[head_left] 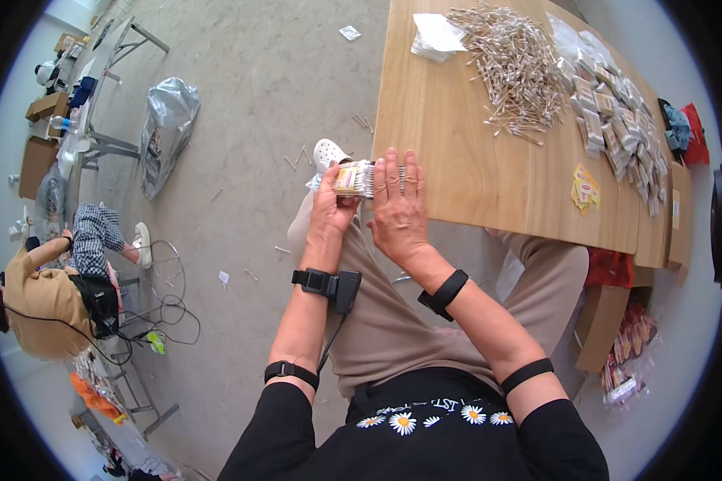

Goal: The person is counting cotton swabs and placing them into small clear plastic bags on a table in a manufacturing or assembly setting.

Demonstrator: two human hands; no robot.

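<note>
My left hand (329,207) is wrapped round a pack of cotton swabs (353,178), just off the left edge of the wooden table (457,160). A yellow and white card shows on the pack's upper face, and a row of white swabs lies beside it. My right hand (399,208) lies with its fingers stretched out against the right end of the pack, over the table's corner. Its palm hides that end of the swabs. Loose cotton swabs (521,68) form a large heap on the table. Several yellow cards (586,190) lie near its front edge.
Filled swab packs (622,132) are piled at the table's right, and white bags (437,36) lie at its far left. Cardboard boxes (600,325) stand below at right. A grey plastic sack (168,136) rests on the floor. Another person (52,297) sits at far left.
</note>
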